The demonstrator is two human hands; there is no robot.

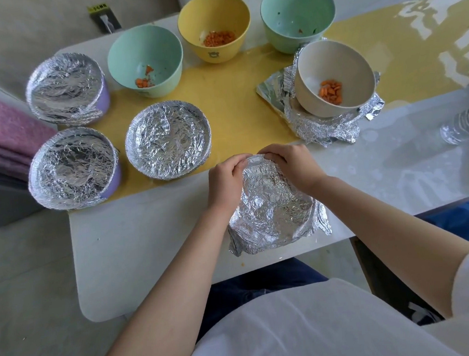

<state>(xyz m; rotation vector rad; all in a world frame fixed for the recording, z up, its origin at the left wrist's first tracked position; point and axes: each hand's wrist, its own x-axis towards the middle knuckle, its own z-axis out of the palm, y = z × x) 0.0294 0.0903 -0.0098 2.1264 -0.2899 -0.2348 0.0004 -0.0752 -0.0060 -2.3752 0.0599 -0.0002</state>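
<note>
Both hands are at the far edge of a crumpled foil cover (pixel 273 211), which sits on the white table (pixel 148 242) close to its near edge, just in front of the person. The foil is pressed into a round shape, and what lies under it is hidden. The left hand (pixel 226 178) and the right hand (pixel 294 167) are almost touching, with the fingers of each curled and clamped on the foil's far rim. To the far left, three foil-covered bowls (pixel 167 141) stand on or beside a yellow mat (pixel 234 92). Beyond them are a green bowl (pixel 145 60) and a yellow bowl (pixel 214 27), both holding carrot pieces, and a second green bowl (pixel 298 16). At the right, a beige bowl (pixel 335 76) with carrot in it leans on a loose foil sheet (pixel 322 130).
</note>
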